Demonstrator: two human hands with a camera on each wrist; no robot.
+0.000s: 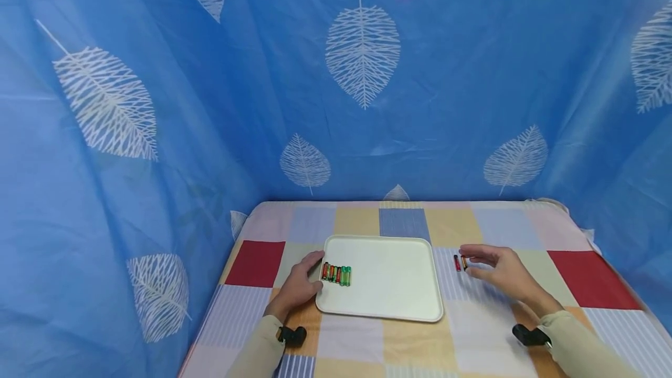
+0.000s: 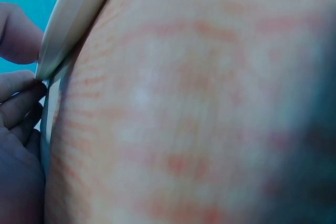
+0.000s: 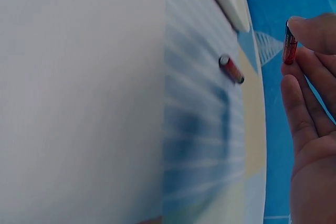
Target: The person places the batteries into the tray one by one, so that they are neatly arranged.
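Note:
My left hand rests against the left edge of the white tray. Its thumb and fingertips touch the rim, also in the left wrist view, where the tray stands at upper left. Inside the tray, near that hand, several red and green batteries lie side by side in a row. Right of the tray, my right hand pinches a small battery upright between thumb and fingertips. Another red battery is on the cloth just left of it, seen in the head view as a red battery.
A patchwork tablecloth covers the table. Blue curtains with white leaf prints stand behind it and on both sides. Each wrist wears a black camera on a strap.

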